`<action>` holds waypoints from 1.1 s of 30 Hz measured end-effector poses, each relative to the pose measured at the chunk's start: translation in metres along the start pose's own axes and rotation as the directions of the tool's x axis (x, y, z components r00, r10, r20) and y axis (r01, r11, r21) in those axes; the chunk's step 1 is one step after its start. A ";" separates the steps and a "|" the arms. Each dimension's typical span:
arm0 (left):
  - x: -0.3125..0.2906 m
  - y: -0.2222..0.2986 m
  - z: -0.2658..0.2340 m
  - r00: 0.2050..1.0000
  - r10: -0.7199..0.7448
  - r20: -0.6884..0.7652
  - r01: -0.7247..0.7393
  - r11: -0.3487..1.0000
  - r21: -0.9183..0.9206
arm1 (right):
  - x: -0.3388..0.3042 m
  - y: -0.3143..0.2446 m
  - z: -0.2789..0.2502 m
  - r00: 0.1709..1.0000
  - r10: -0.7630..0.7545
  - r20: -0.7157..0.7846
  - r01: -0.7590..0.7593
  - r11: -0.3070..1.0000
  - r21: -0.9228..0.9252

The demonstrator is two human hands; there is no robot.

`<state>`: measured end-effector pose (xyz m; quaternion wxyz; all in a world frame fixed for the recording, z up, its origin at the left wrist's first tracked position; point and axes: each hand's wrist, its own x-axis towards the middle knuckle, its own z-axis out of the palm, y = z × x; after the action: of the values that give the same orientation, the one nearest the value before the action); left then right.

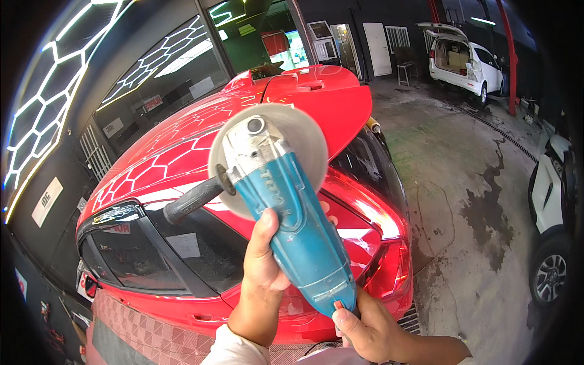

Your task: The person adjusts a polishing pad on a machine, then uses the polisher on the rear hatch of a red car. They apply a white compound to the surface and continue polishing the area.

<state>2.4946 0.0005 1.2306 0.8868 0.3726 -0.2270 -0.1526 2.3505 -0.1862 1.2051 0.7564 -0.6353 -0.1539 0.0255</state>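
Observation:
A teal power polisher [298,225] with a metal head is held up in front of me by both hands. My left hand [266,255] wraps round the middle of its body, thumb on top. At its rear end my right hand [365,328] is closed, the thumb beside a small orange switch [338,305]. The round whitish pad [307,134] looks blurred under the head. A black side handle [193,201] sticks out to the left, with no hand on it. Behind the tool stands a red car [164,146], its rear hatch [328,100] raised.
Tiled mat flooring [152,328] lies along the car's near side. To the right, the concrete floor [438,207] has dark wet stains and a drain channel [505,134]. A white vehicle [553,182] stands at the right edge. Farther back is a white van [468,61] beside a red post [510,67].

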 end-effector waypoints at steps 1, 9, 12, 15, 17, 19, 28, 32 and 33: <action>-0.006 0.004 0.005 1.000 0.010 -0.029 -0.010 1.000 0.011 | 0.001 0.000 0.001 0.999 -0.024 0.034 0.023 0.999 0.030; -0.027 0.021 -0.001 0.953 0.241 -0.184 -0.243 0.970 0.011 | 0.043 0.013 -0.002 0.941 0.224 0.255 -0.151 0.950 -0.274; -0.026 0.022 -0.005 0.959 0.250 -0.131 -0.252 0.968 0.001 | 0.043 0.023 0.003 0.966 0.084 0.244 -0.027 0.973 -0.229; -0.021 0.012 -0.009 0.977 0.200 -0.070 -0.202 0.979 -0.025 | 0.027 -0.001 0.006 0.985 0.090 0.146 -0.089 0.996 -0.013; -0.017 0.005 -0.003 0.988 0.149 -0.034 -0.150 0.988 -0.024 | 0.019 0.003 0.003 0.990 0.070 0.124 -0.073 0.997 0.020; -0.009 -0.004 -0.006 0.995 0.092 0.034 -0.091 0.995 -0.032 | 0.010 0.008 0.000 0.996 0.047 0.081 -0.051 0.997 0.052; -0.033 -0.007 0.022 0.959 0.154 -0.238 -0.146 0.988 0.050 | 0.006 0.002 -0.007 0.983 0.080 0.168 -0.112 0.975 0.192; -0.035 0.000 0.017 0.941 0.200 -0.273 -0.202 0.979 0.020 | 0.018 -0.004 -0.003 0.975 0.105 0.194 -0.133 0.981 0.141; -0.034 0.002 0.017 0.939 0.203 -0.277 -0.208 0.978 0.012 | 0.020 -0.003 -0.003 0.978 0.086 0.190 -0.114 0.984 0.139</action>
<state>2.4572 0.0072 1.2325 0.9240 0.3569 -0.1369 -0.0077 2.3697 -0.1848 1.2114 0.7821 -0.5789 -0.1882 0.1334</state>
